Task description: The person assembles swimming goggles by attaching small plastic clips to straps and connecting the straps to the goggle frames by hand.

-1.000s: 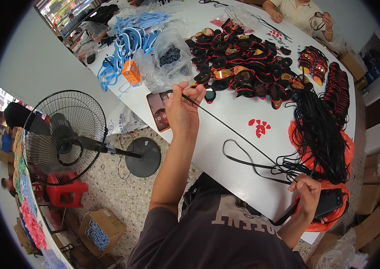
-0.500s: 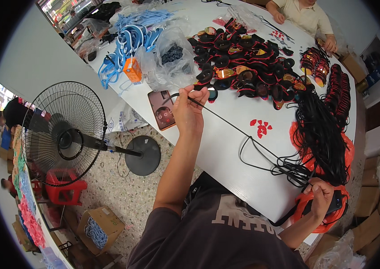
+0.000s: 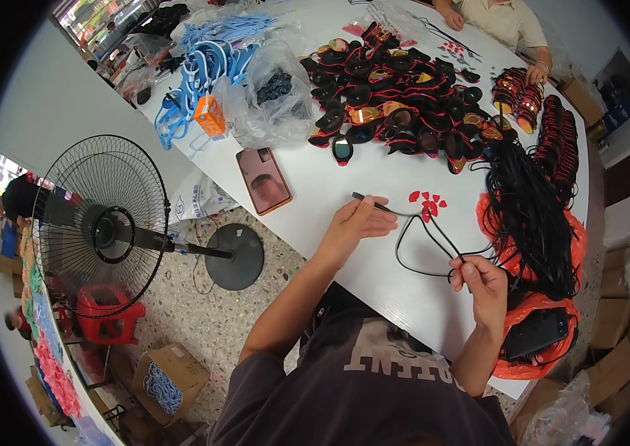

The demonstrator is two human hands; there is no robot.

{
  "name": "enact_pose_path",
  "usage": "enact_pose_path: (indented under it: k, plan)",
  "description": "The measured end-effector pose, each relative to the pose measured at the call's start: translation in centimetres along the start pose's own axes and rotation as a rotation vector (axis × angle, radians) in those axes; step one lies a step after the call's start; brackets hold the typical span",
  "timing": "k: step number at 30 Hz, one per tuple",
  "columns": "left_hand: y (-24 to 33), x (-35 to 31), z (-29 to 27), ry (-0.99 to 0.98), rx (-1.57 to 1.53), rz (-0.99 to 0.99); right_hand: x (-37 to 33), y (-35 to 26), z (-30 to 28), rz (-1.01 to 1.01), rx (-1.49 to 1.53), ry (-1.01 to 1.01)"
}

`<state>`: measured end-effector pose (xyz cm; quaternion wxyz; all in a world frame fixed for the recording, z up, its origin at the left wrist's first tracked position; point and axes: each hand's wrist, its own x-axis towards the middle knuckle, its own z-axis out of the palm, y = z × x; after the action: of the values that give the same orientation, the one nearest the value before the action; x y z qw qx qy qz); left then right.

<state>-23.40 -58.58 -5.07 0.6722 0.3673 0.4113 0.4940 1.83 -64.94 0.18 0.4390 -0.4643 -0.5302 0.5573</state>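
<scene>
My left hand (image 3: 356,225) pinches one end of a thin black cord (image 3: 419,245) low over the white table (image 3: 315,201). My right hand (image 3: 481,282) grips the same cord further along, so it sags in a loop between my hands. Just right of my right hand lies a thick bundle of black cords (image 3: 531,208) on an orange plastic bag (image 3: 568,245). Small red pieces (image 3: 426,204) sit on the table just beyond the loop.
A heap of black and red goggles (image 3: 397,104) covers the table's far part, with stacked ones (image 3: 560,134) at the right. A phone (image 3: 264,181), clear bags (image 3: 274,97), blue straps (image 3: 196,74). Another person's hands (image 3: 534,70) at the far edge. A standing fan (image 3: 107,223) at left.
My left hand came down and back toward me with the cord end. My right hand rose from the table's near edge, and the stretched cord went slack into a loop.
</scene>
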Motion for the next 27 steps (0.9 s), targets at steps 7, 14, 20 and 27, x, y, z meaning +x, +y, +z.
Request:
enact_pose_path:
  k: [7, 14, 20, 27]
  plan:
    - [1.9, -3.1, -2.5, -0.121, 0.646, -0.234, 1.1, 0.4, 2.1, 0.025, 0.058, -0.023]
    - [3.2, -4.0, 0.7, -0.198, 0.729, -0.137, 1.6, 0.5, 2.6, -0.004, 0.066, -0.103]
    - [0.4, -3.7, 2.3, -0.369, 0.411, -0.121, 1.3, 0.3, 2.8, -0.021, 0.097, -0.098]
    - [-0.8, -4.2, 4.5, -0.321, -0.005, -0.102, 0.9, 0.4, 3.1, -0.016, 0.16, -0.075]
